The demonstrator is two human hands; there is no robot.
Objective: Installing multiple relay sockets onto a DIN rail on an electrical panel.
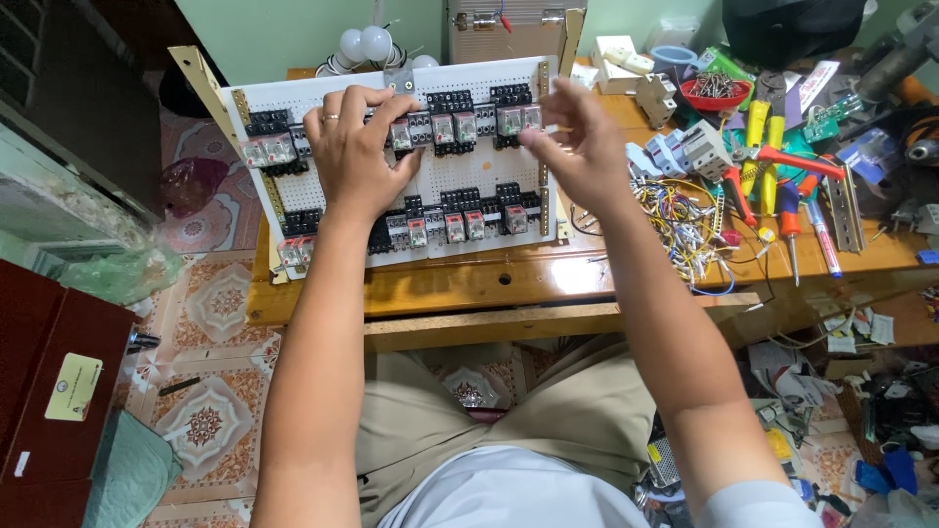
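Relays (460, 127) on a white board (323, 196) at the bench's back edge: left hand (357, 147) presses fingers on one, right hand (577, 147) pinches something small.

We see a matt white perforated board (430, 186) w/ glossy clear-plastic relays (452, 127). Bench (469, 284): smooth varnished wood. Screwdriver handles (758, 127) shiny plastic.

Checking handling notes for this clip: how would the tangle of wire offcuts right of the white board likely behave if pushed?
The wire pile looks loose and thin, so it would probably scatter rather than slide as one. Strands seem floppy and light. Some lie near the table edge, so a few might drop off.
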